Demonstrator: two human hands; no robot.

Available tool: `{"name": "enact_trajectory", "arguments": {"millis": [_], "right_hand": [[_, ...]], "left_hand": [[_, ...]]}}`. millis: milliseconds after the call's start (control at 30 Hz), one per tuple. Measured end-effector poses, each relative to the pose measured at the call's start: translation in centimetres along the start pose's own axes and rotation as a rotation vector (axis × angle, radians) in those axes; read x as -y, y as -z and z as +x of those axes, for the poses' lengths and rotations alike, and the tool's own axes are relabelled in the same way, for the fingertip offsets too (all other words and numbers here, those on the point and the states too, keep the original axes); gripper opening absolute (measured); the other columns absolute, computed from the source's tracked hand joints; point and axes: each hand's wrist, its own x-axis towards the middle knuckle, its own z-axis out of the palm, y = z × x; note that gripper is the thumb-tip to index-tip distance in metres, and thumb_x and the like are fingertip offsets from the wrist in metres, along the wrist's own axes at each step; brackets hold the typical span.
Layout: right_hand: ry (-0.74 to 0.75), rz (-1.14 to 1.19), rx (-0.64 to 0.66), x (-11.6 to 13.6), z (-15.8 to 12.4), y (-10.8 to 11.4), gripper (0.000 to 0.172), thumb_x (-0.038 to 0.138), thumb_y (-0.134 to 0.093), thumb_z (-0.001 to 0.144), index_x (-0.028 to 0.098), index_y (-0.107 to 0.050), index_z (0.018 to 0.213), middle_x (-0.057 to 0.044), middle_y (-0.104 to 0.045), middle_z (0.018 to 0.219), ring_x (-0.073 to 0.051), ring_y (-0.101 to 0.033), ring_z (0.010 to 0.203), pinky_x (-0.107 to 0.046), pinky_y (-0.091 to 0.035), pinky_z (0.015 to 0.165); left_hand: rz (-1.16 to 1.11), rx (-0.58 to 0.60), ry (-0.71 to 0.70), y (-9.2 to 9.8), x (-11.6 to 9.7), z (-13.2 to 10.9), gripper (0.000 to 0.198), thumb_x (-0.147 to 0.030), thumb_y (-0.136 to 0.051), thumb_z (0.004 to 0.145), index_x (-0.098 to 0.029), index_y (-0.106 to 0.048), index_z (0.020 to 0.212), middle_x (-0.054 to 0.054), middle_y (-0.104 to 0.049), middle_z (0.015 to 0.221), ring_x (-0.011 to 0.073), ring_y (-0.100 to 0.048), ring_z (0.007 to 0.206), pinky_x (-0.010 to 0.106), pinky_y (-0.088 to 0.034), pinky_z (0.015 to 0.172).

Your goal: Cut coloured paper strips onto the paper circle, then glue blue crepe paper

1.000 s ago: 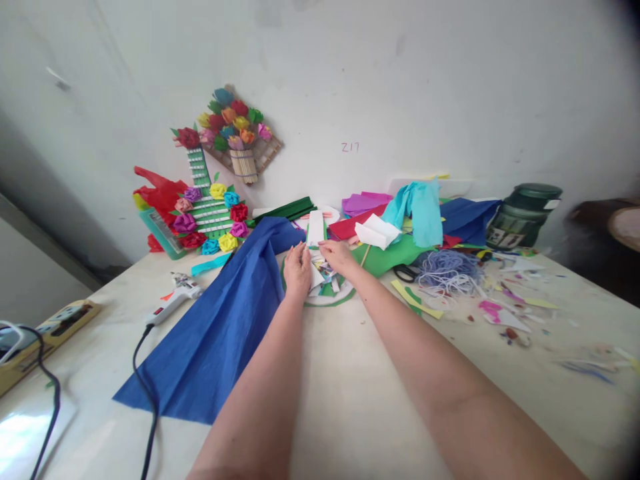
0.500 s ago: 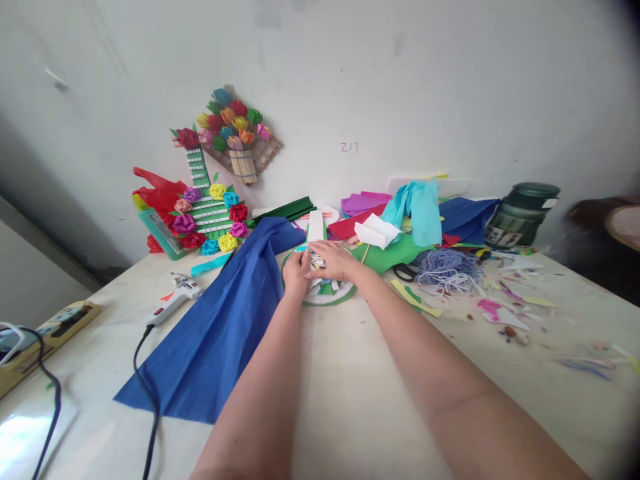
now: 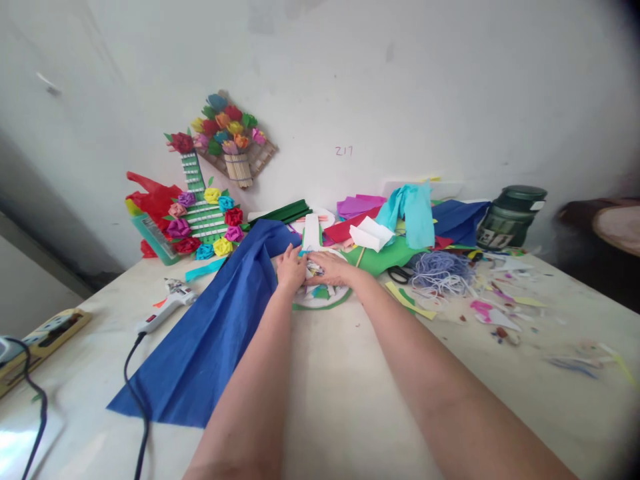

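Both of my arms reach far forward over the table (image 3: 340, 380). My left hand (image 3: 291, 267) rests with curled fingers on the edge of a heap of small paper scraps (image 3: 320, 291) lying on a round green-rimmed white disc (image 3: 325, 305). My right hand (image 3: 331, 269) lies flat on the same scraps, fingers stretched toward the left hand and almost touching it. What the left fingers pinch, if anything, is hidden. A large blue crepe sheet (image 3: 220, 333) lies just left of my left hand. A white paper strip (image 3: 312, 231) stands behind the hands.
A white glue gun (image 3: 165, 310) with a black cord lies at the left. Paper-flower crafts (image 3: 207, 217) lean on the wall. Coloured paper sheets (image 3: 400, 220), black scissors (image 3: 400, 273), blue-white yarn (image 3: 440, 270) and a green jar (image 3: 510, 217) crowd the back right. Scraps litter the right side.
My right hand has moved left over the scraps and flattened onto them, closing up to the left hand. The view has shifted slightly.
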Motion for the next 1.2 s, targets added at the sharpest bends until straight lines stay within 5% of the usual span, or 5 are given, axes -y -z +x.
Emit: {"name": "enact_trajectory", "arguments": {"millis": [200, 500, 767, 900, 1200], "right_hand": [[-0.006, -0.052, -0.06, 0.1, -0.1, -0.5, 0.066, 0.058, -0.053, 0.071, 0.015, -0.047, 0.121, -0.013, -0.051, 0.123, -0.026, -0.048, 0.11, -0.038, -0.034, 0.094], [0.022, -0.09, -0.172, -0.2, 0.0, -1.7, 0.056, 0.045, -0.054, 0.077, 0.009, -0.047, 0.12, -0.016, -0.053, 0.117, -0.025, -0.048, 0.109, -0.038, -0.034, 0.095], [-0.035, -0.054, -0.18, -0.1, 0.1, -1.5, 0.05, 0.043, -0.061, 0.071, 0.011, -0.053, 0.109, -0.018, -0.039, 0.129, -0.027, -0.04, 0.117, -0.039, -0.032, 0.097], [-0.054, -0.046, -0.105, 0.2, 0.1, -1.2, 0.05, 0.041, -0.059, 0.074, 0.009, -0.051, 0.11, -0.017, -0.053, 0.113, -0.026, -0.048, 0.107, -0.038, -0.036, 0.091], [-0.058, -0.098, -0.13, 0.4, 0.1, -1.2, 0.044, 0.039, -0.055, 0.076, 0.008, -0.052, 0.107, -0.016, -0.055, 0.107, -0.025, -0.049, 0.103, -0.037, -0.036, 0.088]], "left_hand": [[-0.058, 0.197, 0.007, 0.5, 0.4, 0.6, 0.035, -0.02, -0.041, 0.079, -0.016, -0.059, 0.11, 0.011, -0.057, 0.119, 0.0208, -0.049, 0.115, 0.036, -0.03, 0.101], [0.077, 0.182, 0.142, 1.2, -1.1, -0.4, 0.046, -0.026, -0.037, 0.084, -0.015, -0.043, 0.128, 0.009, -0.06, 0.115, 0.0184, -0.054, 0.108, 0.03, -0.038, 0.092], [0.18, 0.205, -0.012, 0.6, -0.8, 0.0, 0.039, -0.018, -0.031, 0.084, -0.015, -0.054, 0.116, 0.008, -0.06, 0.115, 0.0174, -0.053, 0.108, 0.029, -0.037, 0.094], [0.202, 0.237, 0.012, 0.3, -0.3, 0.4, 0.035, -0.018, -0.032, 0.083, -0.015, -0.062, 0.102, 0.008, -0.063, 0.109, 0.0188, -0.054, 0.105, 0.032, -0.039, 0.092], [0.336, 0.023, -0.205, 0.5, -0.7, -0.3, 0.034, -0.019, -0.039, 0.082, -0.019, -0.058, 0.109, 0.007, -0.038, 0.137, 0.0231, -0.029, 0.129, 0.041, -0.028, 0.103]]}}
